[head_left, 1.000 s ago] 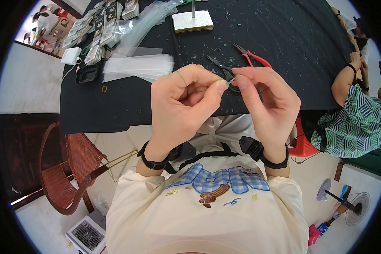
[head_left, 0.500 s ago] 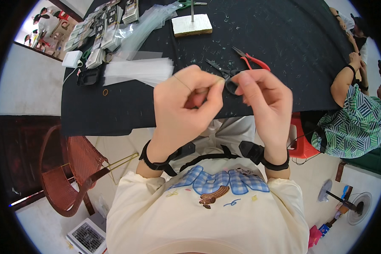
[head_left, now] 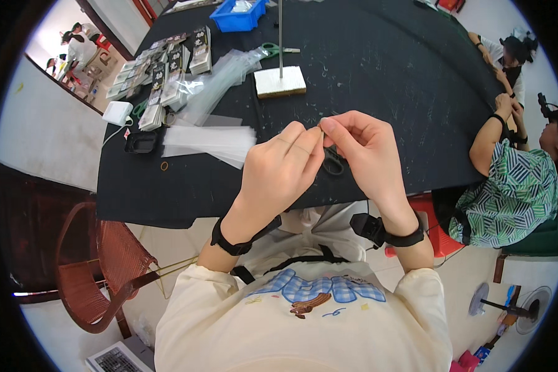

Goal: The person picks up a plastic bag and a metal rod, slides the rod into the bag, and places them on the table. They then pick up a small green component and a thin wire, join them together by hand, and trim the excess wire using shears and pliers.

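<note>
My left hand (head_left: 279,164) and my right hand (head_left: 369,155) meet fingertip to fingertip above the near part of the black-covered table (head_left: 192,195). A thin thread (head_left: 294,146) runs across the fingers of my left hand, which is closed in a pinch. My right thumb and index finger are pressed together against the left fingertips; what lies between them is too small to make out. Just beyond and beneath the hands, the dark handle of a pair of scissors (head_left: 333,163) shows, its blades mostly hidden.
Left of my hands lie clear plastic strips (head_left: 211,144), a small black tray (head_left: 141,142) and a ring (head_left: 164,166). Stacked printed packets (head_left: 164,80) lie behind. A metal rod rises from a white block (head_left: 280,82); beyond are green-handled scissors (head_left: 270,49) and a blue bin (head_left: 239,17). Other people sit at right.
My hands, apart before, have come together at the fingertips. The view has tilted up, bringing in the blue bin. The red-handled pliers that showed beyond my right hand are now hidden.
</note>
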Action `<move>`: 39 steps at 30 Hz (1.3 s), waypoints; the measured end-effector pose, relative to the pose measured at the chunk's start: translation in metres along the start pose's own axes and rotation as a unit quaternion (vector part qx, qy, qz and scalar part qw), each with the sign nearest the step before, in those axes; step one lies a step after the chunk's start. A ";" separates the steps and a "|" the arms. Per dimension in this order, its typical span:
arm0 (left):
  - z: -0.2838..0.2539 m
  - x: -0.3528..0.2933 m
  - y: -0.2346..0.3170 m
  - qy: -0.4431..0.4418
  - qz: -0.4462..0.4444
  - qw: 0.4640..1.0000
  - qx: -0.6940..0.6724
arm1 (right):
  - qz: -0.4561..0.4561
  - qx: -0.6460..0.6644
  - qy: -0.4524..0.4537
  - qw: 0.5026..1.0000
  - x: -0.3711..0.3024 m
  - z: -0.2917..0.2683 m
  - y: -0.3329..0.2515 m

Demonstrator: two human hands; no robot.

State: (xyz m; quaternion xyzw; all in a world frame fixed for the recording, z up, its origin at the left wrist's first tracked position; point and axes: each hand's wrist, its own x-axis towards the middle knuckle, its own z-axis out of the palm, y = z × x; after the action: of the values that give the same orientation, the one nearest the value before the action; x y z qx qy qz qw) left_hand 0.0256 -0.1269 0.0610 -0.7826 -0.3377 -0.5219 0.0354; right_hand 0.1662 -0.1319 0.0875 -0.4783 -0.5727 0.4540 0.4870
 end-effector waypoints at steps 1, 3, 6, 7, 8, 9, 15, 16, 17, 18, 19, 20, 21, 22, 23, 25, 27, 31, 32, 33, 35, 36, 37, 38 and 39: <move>-0.001 0.003 -0.002 -0.011 -0.020 1.000 -0.009 | -0.022 -0.035 0.001 0.999 0.006 0.000 -0.001; 0.000 0.014 -0.006 0.022 -0.038 0.998 -0.047 | -0.077 -0.061 0.014 0.995 0.022 -0.001 -0.003; 0.002 0.028 -0.018 0.082 -0.092 0.985 -0.121 | -0.161 -0.075 0.038 0.983 0.050 0.003 -0.016; 0.003 0.032 -0.023 0.105 -0.128 0.973 -0.160 | -0.187 -0.065 0.051 0.979 0.059 0.004 -0.022; 0.003 0.038 -0.027 0.128 -0.121 0.974 -0.143 | -0.209 -0.090 0.056 0.972 0.069 0.004 -0.029; 0.005 0.042 -0.032 0.138 -0.113 0.974 -0.139 | -0.222 -0.091 0.053 0.969 0.080 0.007 -0.036; 0.003 0.060 -0.067 0.263 -0.194 0.840 -0.434 | -0.310 -0.183 0.112 0.926 0.147 0.012 -0.059; 0.003 0.061 -0.071 0.250 -0.219 0.830 -0.448 | -0.314 -0.189 0.113 0.924 0.157 0.009 -0.060; 0.005 0.060 -0.075 0.252 -0.212 0.830 -0.450 | -0.320 -0.190 0.114 0.921 0.165 0.007 -0.060; 0.006 0.060 -0.079 0.215 -0.249 0.817 -0.474 | -0.337 -0.203 0.114 0.912 0.172 0.007 -0.062; 0.009 0.058 -0.084 0.176 -0.285 0.800 -0.497 | -0.352 -0.215 0.114 0.904 0.177 0.008 -0.063; 0.012 0.055 -0.088 0.162 -0.304 0.783 -0.519 | -0.352 -0.214 0.117 0.903 0.182 0.009 -0.063; 0.017 0.053 -0.095 0.163 -0.301 0.782 -0.520 | -0.355 -0.216 0.118 0.902 0.188 0.008 -0.063; 0.021 0.049 -0.101 0.149 -0.326 0.735 -0.575 | -0.360 -0.228 0.119 0.897 0.193 0.007 -0.063; 0.025 0.046 -0.106 0.134 -0.350 0.683 -0.627 | -0.364 -0.239 0.121 0.892 0.197 0.006 -0.063; 0.031 0.043 -0.113 0.127 -0.372 0.651 -0.649 | -0.368 -0.238 0.112 0.892 0.203 0.007 -0.060; 0.037 0.035 -0.122 0.087 -0.414 0.582 -0.695 | -0.369 -0.237 0.104 0.893 0.206 0.008 -0.058; 0.048 0.025 -0.127 0.069 -0.442 0.500 -0.742 | -0.370 -0.246 0.096 0.890 0.207 0.012 -0.057; 0.052 0.023 -0.129 0.073 -0.437 0.494 -0.749 | -0.368 -0.250 0.095 0.891 0.206 0.013 -0.057; 0.052 0.022 -0.130 0.073 -0.437 0.493 -0.749 | -0.367 -0.250 0.094 0.891 0.206 0.013 -0.056; 0.054 0.021 -0.130 0.079 -0.431 0.485 -0.757 | -0.369 -0.245 0.091 0.892 0.205 0.013 -0.056; 0.054 0.021 -0.130 0.080 -0.431 0.485 -0.757 | -0.368 -0.245 0.090 0.892 0.206 0.014 -0.056; 0.054 0.021 -0.130 0.085 -0.433 0.480 -0.758 | -0.371 -0.250 0.091 0.890 0.206 0.014 -0.057; 0.054 0.020 -0.130 0.090 -0.435 0.475 -0.760 | -0.374 -0.255 0.092 0.887 0.206 0.014 -0.057; 0.054 0.020 -0.131 0.092 -0.435 0.475 -0.759 | -0.373 -0.255 0.091 0.887 0.205 0.015 -0.057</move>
State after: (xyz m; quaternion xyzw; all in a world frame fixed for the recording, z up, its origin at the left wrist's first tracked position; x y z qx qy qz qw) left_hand -0.0009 0.0054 0.0143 -0.2035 -0.1015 -0.5912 -0.7738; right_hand 0.1317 0.0627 0.1676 -0.3761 -0.7580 0.0314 0.5319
